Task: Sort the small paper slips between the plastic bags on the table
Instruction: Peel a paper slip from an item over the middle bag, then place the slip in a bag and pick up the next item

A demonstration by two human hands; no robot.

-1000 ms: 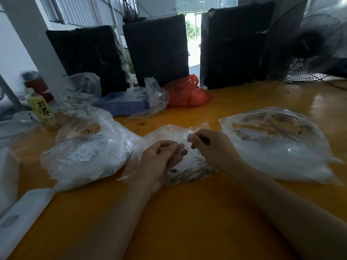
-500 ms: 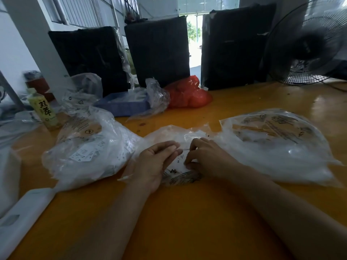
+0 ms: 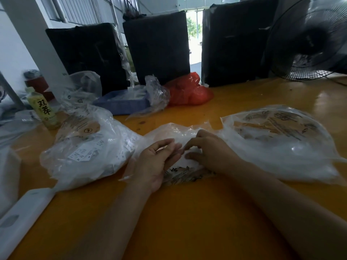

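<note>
Head view:
Table (image 3: 187, 222): orange and glossy, carrying three clear plastic bags in a row.
Middle bag (image 3: 174, 132): small, crumpled, under both hands, between the other two.
Left hand (image 3: 155, 162): rests on the middle bag, fingers (image 3: 169, 145) bent toward the right hand; whether they pinch anything, I cannot tell.
Right hand (image 3: 208, 149): on the same bag, fingers curled down into the plastic; grip unclear.
Paper slips (image 3: 184, 175): printed pieces inside the middle bag, just below the hands.
Left bag (image 3: 84, 147): full, with white labels.
Right bag (image 3: 281, 139): wide, flat, printed.
Behind: green bottle (image 3: 44, 109), blue tray (image 3: 122, 103), red bag (image 3: 189, 91), fan (image 3: 309, 40).
</note>
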